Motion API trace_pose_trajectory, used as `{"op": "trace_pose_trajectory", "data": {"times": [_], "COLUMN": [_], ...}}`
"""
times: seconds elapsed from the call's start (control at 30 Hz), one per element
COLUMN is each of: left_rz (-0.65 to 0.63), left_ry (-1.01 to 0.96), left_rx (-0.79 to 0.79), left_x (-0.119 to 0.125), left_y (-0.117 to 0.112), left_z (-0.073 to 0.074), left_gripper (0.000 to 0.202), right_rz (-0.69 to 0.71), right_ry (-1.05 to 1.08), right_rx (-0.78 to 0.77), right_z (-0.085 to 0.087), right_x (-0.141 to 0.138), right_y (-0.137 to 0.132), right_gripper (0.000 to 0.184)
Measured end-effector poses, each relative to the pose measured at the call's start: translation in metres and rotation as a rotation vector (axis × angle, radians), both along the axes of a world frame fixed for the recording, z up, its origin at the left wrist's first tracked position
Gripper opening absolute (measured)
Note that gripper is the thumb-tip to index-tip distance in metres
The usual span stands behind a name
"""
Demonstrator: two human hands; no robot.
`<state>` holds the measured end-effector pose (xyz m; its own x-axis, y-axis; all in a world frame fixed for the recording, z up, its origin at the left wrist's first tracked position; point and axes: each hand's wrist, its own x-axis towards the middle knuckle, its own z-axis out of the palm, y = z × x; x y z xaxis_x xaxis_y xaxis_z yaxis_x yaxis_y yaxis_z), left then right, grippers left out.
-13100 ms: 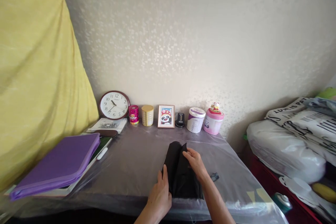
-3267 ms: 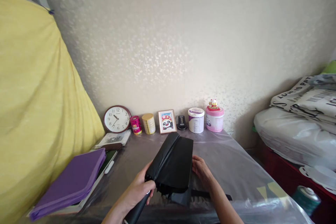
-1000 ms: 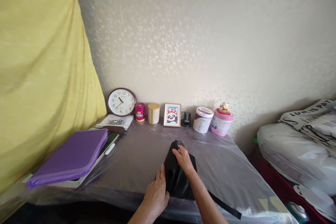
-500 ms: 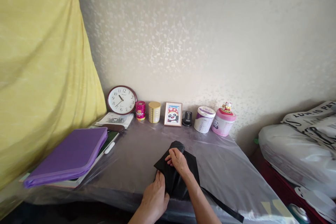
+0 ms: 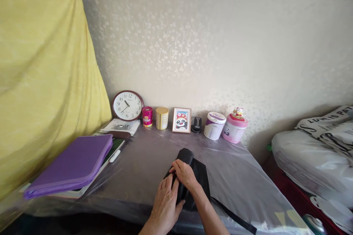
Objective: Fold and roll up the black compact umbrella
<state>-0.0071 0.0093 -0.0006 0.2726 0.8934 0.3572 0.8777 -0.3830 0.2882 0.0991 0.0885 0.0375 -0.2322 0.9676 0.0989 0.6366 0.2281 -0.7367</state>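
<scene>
A black cloth bundle [image 5: 202, 178] with a rounded top end lies at the near middle of the table, partly rolled and folded, with flat cloth spread on its right. A black strap [image 5: 234, 214] trails from it toward the front right. My left hand [image 5: 167, 198] grips the bundle's left side, fingers over the cloth and thumb lower down. My right hand [image 5: 184, 173] is closed over the upper part of the roll, its fingertips meeting those of my left hand. Both hands hide much of the folds.
A purple folder [image 5: 74, 159] lies over papers at left, beside a white pen-like object [image 5: 114, 156]. Along the wall stand a clock [image 5: 128, 105], a pink tin [image 5: 147, 116], a yellow tin [image 5: 162, 118], a framed panda picture [image 5: 181, 120] and two tubs [image 5: 214, 126]. Plastic film covers the table [image 5: 132, 176].
My left hand has moved up and right onto the bundle, folding the left flap of cloth inward. My right hand has shifted slightly down and left, nearer to it.
</scene>
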Motion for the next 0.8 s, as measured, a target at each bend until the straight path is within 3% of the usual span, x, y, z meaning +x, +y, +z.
{"op": "trace_pose_trajectory", "data": {"times": [0.13, 0.23, 0.33, 0.5, 0.8], "left_rz": [0.044, 0.051, 0.062, 0.083, 0.004], "left_ry": [0.026, 0.029, 0.034, 0.082, 0.017], "left_rx": [-0.014, -0.038, -0.093, -0.205, -0.428], "left_x": [0.006, 0.008, 0.009, 0.010, -0.003], "left_y": [0.005, 0.006, 0.005, 0.001, -0.004], "left_z": [-0.026, -0.032, -0.027, -0.014, 0.003], "left_gripper": [0.060, 0.061, 0.064, 0.062, 0.072], "right_rz": [0.076, 0.090, 0.137, 0.165, -0.021], "right_ry": [-0.029, -0.039, -0.067, -0.199, -0.291], "right_rx": [0.116, 0.276, 0.350, 0.340, 0.265], "right_z": [0.000, -0.006, -0.012, -0.017, -0.017], "right_x": [0.002, 0.009, 0.017, 0.022, 0.024], "right_y": [-0.010, -0.015, -0.011, 0.014, 0.058], "right_gripper": [0.029, 0.028, 0.027, 0.029, 0.030]}}
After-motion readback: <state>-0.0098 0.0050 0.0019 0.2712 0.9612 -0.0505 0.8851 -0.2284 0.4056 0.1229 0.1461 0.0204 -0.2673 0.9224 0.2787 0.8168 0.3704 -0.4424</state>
